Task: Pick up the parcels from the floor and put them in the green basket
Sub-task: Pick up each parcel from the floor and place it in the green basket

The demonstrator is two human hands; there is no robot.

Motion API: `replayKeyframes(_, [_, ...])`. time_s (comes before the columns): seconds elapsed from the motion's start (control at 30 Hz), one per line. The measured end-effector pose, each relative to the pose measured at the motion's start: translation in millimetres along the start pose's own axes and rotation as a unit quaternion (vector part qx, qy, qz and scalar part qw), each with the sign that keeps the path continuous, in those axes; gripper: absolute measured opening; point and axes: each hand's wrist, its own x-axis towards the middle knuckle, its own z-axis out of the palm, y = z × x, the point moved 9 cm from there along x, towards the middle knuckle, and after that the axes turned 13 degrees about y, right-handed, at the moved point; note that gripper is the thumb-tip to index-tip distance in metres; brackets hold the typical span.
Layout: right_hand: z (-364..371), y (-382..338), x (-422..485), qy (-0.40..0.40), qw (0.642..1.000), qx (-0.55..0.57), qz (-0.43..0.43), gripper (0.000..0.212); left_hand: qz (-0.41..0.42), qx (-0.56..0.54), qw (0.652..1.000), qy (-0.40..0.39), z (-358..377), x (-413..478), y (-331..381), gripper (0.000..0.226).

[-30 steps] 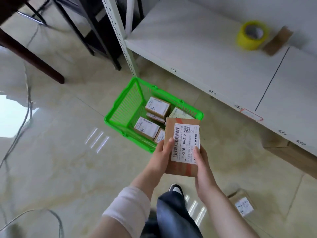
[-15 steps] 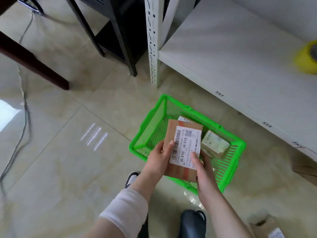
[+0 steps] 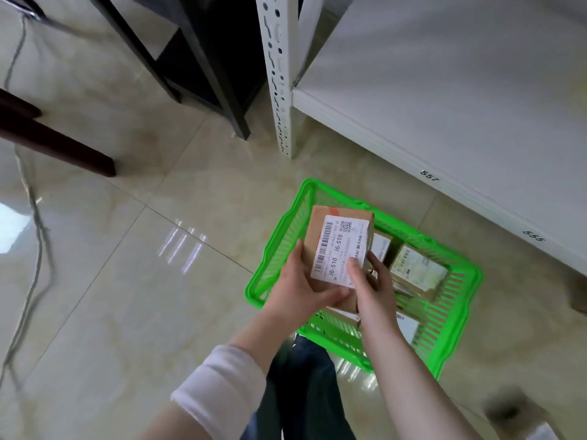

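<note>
Both hands hold a brown cardboard parcel (image 3: 336, 246) with a white barcode label reading J6-S10, above the left part of the green basket (image 3: 451, 331). My left hand (image 3: 301, 287) grips its lower left side. My right hand (image 3: 371, 281) grips its lower right corner, thumb on the label. The basket stands on the floor and holds several smaller labelled parcels (image 3: 416, 271), partly hidden behind the held parcel and my hands. Another parcel (image 3: 521, 414) lies blurred on the floor at the bottom right.
A white shelf (image 3: 444, 106) with numbered tags runs along the right, its perforated post (image 3: 279, 74) just behind the basket. Black furniture legs (image 3: 219, 74) and a dark wooden leg (image 3: 57, 144) stand at the back left. Grey cables (image 3: 35, 217) trail along the left floor.
I have stepped closer to the basket. The held parcel has come over the basket's left part and the basket now lies nearer and further right in view.
</note>
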Motion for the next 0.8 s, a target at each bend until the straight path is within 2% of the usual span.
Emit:
replayKeyframes(0.07, [4,4,11,0.004,1.0,-0.009,0.004,0.04,0.017,0.029,0.999,-0.012,8,6,-1,0.127])
replayKeyframes(0.33, [21,34,29,-0.046,0.996,-0.048,0.057,0.051,0.023,0.115,0.993,-0.026,19,33,-13,0.126])
replayKeyframes(0.4, [26,37,30,-0.05,0.996,-0.041,0.061,0.047,0.043,0.134,0.99,-0.012,18,38,-14,0.127])
replayKeyframes(0.6, [58,52,53,-0.112,0.988,-0.066,0.077,0.039,0.099,0.166,0.976,0.104,10,57,-23,0.117])
replayKeyframes(0.8, [66,76,87,-0.14,0.982,-0.114,0.058,0.012,0.12,0.173,0.97,0.119,32,81,-49,0.114])
